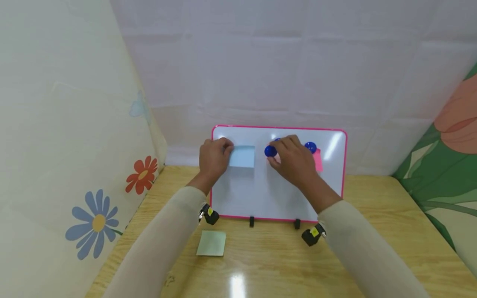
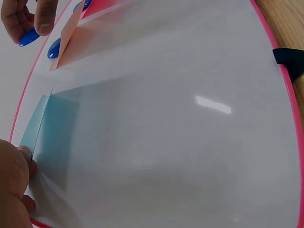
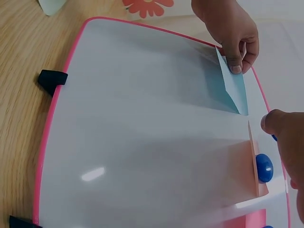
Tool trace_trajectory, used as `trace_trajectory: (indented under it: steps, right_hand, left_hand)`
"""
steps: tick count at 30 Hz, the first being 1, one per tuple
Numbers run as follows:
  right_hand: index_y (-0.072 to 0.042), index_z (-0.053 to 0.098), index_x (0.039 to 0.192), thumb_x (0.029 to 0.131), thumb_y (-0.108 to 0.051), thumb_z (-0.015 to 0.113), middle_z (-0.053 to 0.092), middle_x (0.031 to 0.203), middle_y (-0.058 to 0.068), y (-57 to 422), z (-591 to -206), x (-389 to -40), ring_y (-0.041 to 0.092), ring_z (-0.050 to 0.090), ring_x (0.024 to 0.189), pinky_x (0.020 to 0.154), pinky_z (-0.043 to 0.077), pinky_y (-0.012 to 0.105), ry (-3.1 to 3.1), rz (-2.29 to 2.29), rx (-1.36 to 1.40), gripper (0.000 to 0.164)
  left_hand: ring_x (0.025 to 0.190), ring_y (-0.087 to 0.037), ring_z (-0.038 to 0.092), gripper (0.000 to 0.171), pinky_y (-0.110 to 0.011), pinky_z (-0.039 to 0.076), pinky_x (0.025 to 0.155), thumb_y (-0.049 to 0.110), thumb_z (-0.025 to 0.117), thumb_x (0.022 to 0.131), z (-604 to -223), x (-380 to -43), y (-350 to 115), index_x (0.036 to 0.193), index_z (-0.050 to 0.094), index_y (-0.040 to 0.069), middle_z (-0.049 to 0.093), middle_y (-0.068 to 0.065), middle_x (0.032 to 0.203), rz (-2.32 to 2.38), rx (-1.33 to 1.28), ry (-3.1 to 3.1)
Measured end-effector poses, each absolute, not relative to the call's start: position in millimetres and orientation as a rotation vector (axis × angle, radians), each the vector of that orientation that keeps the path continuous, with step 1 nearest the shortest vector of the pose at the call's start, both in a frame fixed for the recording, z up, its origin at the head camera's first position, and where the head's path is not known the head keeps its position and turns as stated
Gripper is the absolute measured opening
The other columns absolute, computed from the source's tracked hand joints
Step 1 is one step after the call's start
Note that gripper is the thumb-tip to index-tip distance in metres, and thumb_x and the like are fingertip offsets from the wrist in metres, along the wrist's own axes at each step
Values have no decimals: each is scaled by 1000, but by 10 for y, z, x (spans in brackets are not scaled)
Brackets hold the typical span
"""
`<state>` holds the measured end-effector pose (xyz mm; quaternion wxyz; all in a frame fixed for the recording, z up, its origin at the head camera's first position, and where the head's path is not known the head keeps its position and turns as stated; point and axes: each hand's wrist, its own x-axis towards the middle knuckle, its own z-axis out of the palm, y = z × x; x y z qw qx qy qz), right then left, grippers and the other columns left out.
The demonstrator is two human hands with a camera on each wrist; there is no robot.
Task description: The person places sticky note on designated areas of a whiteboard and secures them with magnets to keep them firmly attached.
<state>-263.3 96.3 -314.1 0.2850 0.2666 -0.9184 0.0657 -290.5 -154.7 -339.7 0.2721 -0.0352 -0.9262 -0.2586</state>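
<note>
My left hand (image 1: 214, 159) pinches a light blue sticky note (image 1: 242, 156) by its left edge, over the upper left of a pink-rimmed whiteboard (image 1: 238, 194). The note's far end stands off the surface in the right wrist view. Between thumb and fingers my right hand (image 1: 294, 159) holds a round blue magnet (image 2: 29, 38), apart from the board. Near it, a peach sticky note (image 3: 252, 166) hangs under another blue magnet (image 3: 264, 167), partly hidden by the hand in the head view. Right of that, a pink sticky note (image 1: 318, 160) sits under a blue magnet (image 1: 310, 147).
The whiteboard leans upright on black feet (image 1: 251, 222) on a wooden table (image 1: 275, 260). A pale green sticky note (image 1: 211, 243) lies in front of it at the left. Behind hangs a white cloth (image 1: 261, 74); a flower-printed sheet (image 1: 74, 145) borders the left side.
</note>
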Motion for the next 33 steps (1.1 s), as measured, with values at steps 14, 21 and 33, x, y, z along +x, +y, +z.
trace_trajectory:
  steps: [14,21,33]
  right_hand:
    - [-8,66,129,93,-35,76,66,123,10,807,-3108,-2728,29,55,119,83,57,38,-2418,149,759,46]
    - [-8,65,130,93,-35,77,65,124,10,744,-3097,-2801,28,55,118,86,56,37,-2428,138,754,48]
    - [-9,62,135,94,-36,75,62,130,10,600,-3056,-2843,27,50,123,93,54,38,-2475,117,725,51]
  left_hand:
    - [90,-24,56,17,-43,41,87,27,74,97,-3398,-2888,-1520,108,78,16,75,-2,97,-644,-46,-2487]
    - [89,-24,56,17,-43,41,87,27,73,97,-3409,-2897,-1480,108,78,16,76,-2,98,-643,-48,-2477]
    - [92,-23,54,20,-41,40,88,31,72,98,-3399,-2892,-1429,111,78,16,75,-2,101,-632,-25,-2489]
